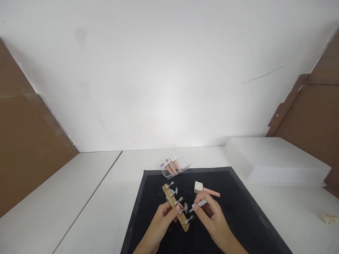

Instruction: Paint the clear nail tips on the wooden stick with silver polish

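My left hand (168, 215) is closed round the lower part of a narrow wooden strip (170, 193) that tilts down to the right. Several small shiny metal pieces with rounded ends stick out of the strip, like a row of pegs. Between the fingertips of my right hand (212, 213) is a short silver pen-like tool (200, 204). Its dark tip is close to the metal pieces low on the strip; whether it touches I cannot tell. Behind my right hand lies a white block (198, 187) with a pink stick (212, 192).
A black mat (238, 215) covers the work area. At its far edge a clear plastic tray (186, 166) holds several white-ended pink sticks (177, 165). A large white translucent box (286, 173) stands at the right. Small pale rings (328, 219) lie at the right edge.
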A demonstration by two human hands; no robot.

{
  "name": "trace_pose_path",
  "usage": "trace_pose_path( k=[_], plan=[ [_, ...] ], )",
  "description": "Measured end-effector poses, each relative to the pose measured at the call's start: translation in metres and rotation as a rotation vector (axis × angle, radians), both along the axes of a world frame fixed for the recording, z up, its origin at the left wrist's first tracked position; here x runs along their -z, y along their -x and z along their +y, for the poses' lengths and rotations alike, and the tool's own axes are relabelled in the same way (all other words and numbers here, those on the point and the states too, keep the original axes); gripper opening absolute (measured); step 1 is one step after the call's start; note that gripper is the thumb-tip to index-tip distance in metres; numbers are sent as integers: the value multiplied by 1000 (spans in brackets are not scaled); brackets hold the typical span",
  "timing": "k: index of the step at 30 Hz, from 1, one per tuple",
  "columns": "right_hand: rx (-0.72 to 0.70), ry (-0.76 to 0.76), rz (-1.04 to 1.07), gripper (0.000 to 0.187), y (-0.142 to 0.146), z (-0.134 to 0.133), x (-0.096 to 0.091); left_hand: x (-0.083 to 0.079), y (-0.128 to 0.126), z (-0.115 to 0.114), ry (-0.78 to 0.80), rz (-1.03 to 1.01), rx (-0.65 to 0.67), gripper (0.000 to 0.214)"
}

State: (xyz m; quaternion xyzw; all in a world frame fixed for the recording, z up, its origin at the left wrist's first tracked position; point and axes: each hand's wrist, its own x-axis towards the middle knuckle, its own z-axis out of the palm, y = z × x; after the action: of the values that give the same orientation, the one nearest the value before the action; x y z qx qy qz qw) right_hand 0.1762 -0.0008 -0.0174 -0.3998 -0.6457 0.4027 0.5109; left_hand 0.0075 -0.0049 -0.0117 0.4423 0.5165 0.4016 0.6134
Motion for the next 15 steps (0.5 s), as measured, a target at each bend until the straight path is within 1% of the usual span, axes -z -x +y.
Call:
trace_pose_path(
  k=[3, 7, 9, 15],
  plan=[
    [-12, 2, -21, 10, 1, 0, -1, 0, 0, -1, 17, -43, 3, 41],
    [2, 5, -26, 11, 2, 0, -1, -1, 1, -3, 47, -115, 40, 41],
    [15, 8, -27, 13, 2, 1, 0, -2, 0, -5, 54, -142, -4, 40],
    [110, 10, 23, 10, 3, 4, 4, -4, 0, -9, 64, -154, -26, 37]
  ],
)
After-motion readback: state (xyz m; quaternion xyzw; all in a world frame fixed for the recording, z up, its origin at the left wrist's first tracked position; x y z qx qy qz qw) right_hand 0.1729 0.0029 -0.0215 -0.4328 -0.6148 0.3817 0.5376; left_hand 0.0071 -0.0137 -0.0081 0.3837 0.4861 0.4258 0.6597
